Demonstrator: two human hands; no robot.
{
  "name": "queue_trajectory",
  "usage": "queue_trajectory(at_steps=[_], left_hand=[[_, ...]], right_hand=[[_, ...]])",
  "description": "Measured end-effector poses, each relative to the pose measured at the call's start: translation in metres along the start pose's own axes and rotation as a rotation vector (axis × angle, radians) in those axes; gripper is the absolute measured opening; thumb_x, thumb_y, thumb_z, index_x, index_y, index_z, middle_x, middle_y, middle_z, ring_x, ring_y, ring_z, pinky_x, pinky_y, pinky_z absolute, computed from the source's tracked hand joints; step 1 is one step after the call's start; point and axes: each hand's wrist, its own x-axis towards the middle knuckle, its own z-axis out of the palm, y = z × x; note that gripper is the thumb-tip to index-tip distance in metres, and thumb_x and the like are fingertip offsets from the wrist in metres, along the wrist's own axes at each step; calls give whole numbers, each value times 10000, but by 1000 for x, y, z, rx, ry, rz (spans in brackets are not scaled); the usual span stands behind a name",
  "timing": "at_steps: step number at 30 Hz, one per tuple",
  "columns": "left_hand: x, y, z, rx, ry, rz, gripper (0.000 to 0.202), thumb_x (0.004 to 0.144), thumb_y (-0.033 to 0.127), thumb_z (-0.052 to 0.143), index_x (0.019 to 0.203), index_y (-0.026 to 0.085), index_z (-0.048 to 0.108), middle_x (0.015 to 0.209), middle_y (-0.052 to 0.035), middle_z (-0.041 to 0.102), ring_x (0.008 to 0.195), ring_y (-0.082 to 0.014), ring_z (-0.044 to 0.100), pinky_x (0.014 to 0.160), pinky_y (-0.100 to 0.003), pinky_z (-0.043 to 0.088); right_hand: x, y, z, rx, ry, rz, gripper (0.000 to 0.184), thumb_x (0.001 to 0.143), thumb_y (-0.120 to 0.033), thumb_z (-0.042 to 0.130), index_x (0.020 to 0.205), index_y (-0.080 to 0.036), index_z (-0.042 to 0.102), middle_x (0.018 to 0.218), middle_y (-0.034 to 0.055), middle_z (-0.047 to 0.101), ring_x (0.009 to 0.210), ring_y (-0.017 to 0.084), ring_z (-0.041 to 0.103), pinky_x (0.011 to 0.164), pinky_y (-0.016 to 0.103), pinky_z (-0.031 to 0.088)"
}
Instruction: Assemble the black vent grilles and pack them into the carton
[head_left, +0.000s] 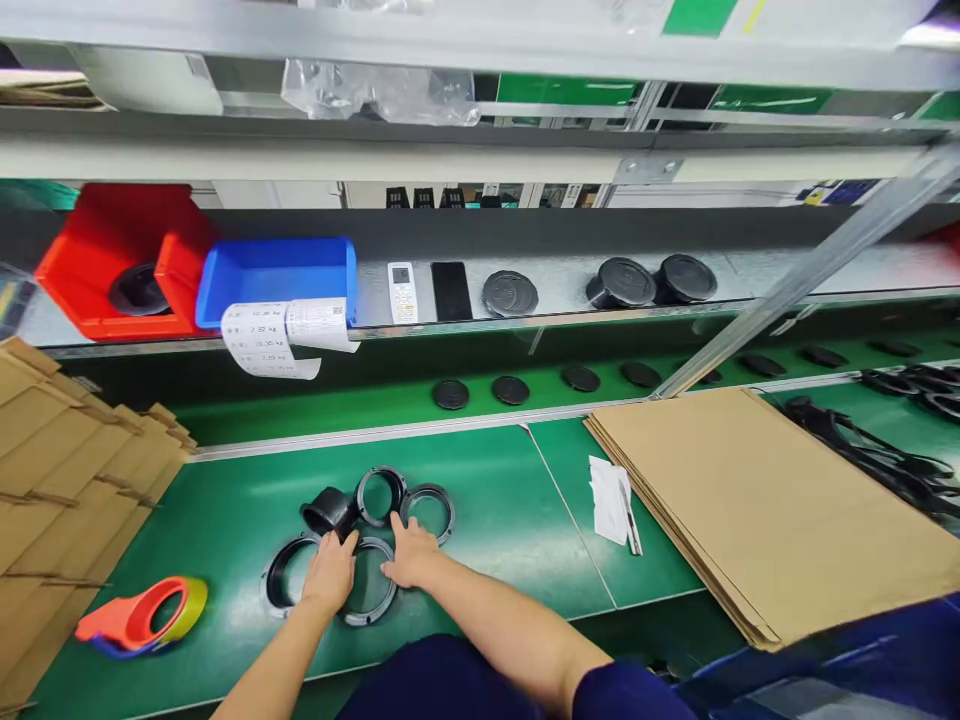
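Several black plastic rings (428, 508) lie in a cluster on the green bench mat, with a short black cylinder part (328, 510) at their back left. My left hand (330, 572) rests on the rings at the front left, fingers curled down over a ring's edge (279, 578). My right hand (409, 553) lies beside it, fingers spread flat and touching the front ring (373, 608). Both forearms reach in from the bottom edge.
A red tape dispenser (139, 617) sits at the front left beside stacked folded cartons (60, 470). A stack of flat cardboard sheets (757, 500) lies at the right, with a white folded paper (611, 498) next to it. Behind runs a conveyor with black discs (510, 390), and a shelf holds red (112, 255) and blue bins (277, 275).
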Motion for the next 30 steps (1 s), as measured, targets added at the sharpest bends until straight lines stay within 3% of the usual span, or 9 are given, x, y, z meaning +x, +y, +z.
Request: queue_trajectory(at_steps=[4, 7, 12, 14, 20, 23, 25, 28, 30], left_hand=[[18, -8, 9, 17, -34, -82, 544, 852, 264, 449, 1394, 232, 427, 1398, -143, 400, 1365, -277, 257, 1020, -401, 345], [34, -16, 5, 20, -51, -110, 578, 844, 320, 471, 1412, 246, 393, 1432, -133, 359, 1398, -274, 182, 1053, -414, 306], [49, -25, -9, 48, -74, -192, 670, 777, 412, 551, 1402, 224, 403, 1451, -199, 318, 1406, -392, 96, 1050, -656, 162], [46, -22, -14, 43, -16, -210, 731, 751, 447, 571, 1413, 206, 377, 1480, -213, 264, 1412, -413, 48, 1053, -679, 104], [35, -11, -15, -174, 200, -227, 811, 796, 571, 475, 1466, 191, 223, 1539, -249, 28, 1406, -424, 120, 999, -591, 323], [45, -19, -16, -228, 155, -256, 863, 787, 700, 378, 1464, 183, 238, 1530, -247, 111, 1393, -420, 171, 967, -591, 361], [57, -29, -21, -238, 130, -258, 897, 778, 745, 325, 1460, 167, 250, 1470, -258, 263, 1363, -403, 263, 968, -568, 369], [79, -49, -35, -175, 86, -289, 894, 785, 755, 267, 1453, 161, 271, 1291, -248, 489, 1237, -392, 446, 931, -529, 391], [95, -68, -49, -108, 36, -312, 811, 804, 718, 287, 1387, 163, 391, 1187, -226, 579, 1154, -393, 517, 919, -521, 384]], right_hand=[[22, 12, -1, -105, -61, -80, 1086, 657, -624, 671, 1508, -211, 139, 1526, 219, 226, 1360, 409, 307, 1044, 535, 311], [29, 22, -1, -89, -18, -130, 1024, 699, -643, 622, 1507, -217, 160, 1525, 188, 236, 1391, 387, 237, 1074, 497, 281], [28, 38, -2, -48, 82, -165, 843, 781, -564, 566, 1484, -223, 249, 1524, 155, 245, 1409, 351, 179, 1087, 479, 269], [22, 44, -1, -42, 108, -173, 816, 783, -522, 584, 1474, -213, 280, 1529, 155, 233, 1419, 336, 149, 1101, 477, 249], [-9, 55, -1, -34, 148, -156, 723, 771, -459, 618, 1408, -182, 418, 1560, 159, 163, 1447, 324, 55, 1140, 478, 190], [-35, 65, -1, -3, 238, -131, 669, 788, -430, 608, 1384, -172, 449, 1557, 146, 191, 1449, 306, 77, 1151, 452, 199], [-57, 74, 4, 12, 335, -101, 604, 817, -405, 577, 1360, -160, 476, 1537, 149, 249, 1438, 295, 145, 1153, 433, 224], [-94, 96, 23, 31, 493, -27, 491, 863, -370, 508, 1304, -154, 525, 1461, 160, 381, 1370, 287, 321, 1125, 445, 303], [-118, 113, 41, 53, 594, 24, 426, 882, -363, 481, 1250, -165, 564, 1397, 160, 460, 1306, 284, 419, 1093, 463, 360]])
